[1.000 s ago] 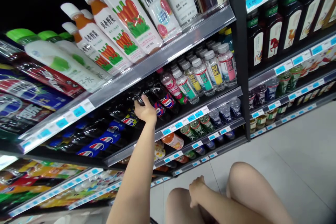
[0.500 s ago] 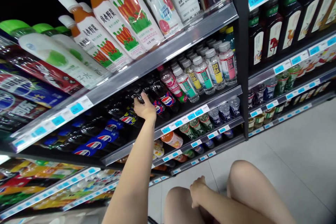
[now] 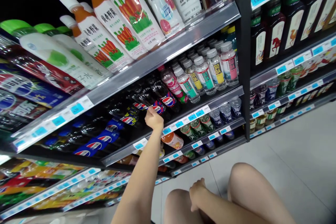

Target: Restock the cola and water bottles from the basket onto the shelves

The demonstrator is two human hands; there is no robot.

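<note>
My left hand (image 3: 154,119) is at the front of a middle shelf, its fingers curled and partly hidden from me. Right behind it are dark cola bottles (image 3: 168,100) with red, white and blue labels; I cannot tell whether the fingers touch one. To the left of the hand stands a cola bottle with a yellow-patterned label (image 3: 127,120). My right hand (image 3: 197,193) rests by my knee, away from the shelves, fingers loosely bent together with nothing visible in them.
Clear soda bottles (image 3: 204,73) and a pink-labelled bottle (image 3: 170,81) stand right of the cola. A shelf edge (image 3: 136,71) overhangs my left hand, with carrot-label juice bottles (image 3: 133,10) above. Price tags line the shelf fronts (image 3: 179,123). Tiled floor (image 3: 294,161) lies below right.
My left hand has drawn back from among the cola bottle tops, moving down and right to the shelf front, and its spread fingers have curled in. My right hand has stayed put.
</note>
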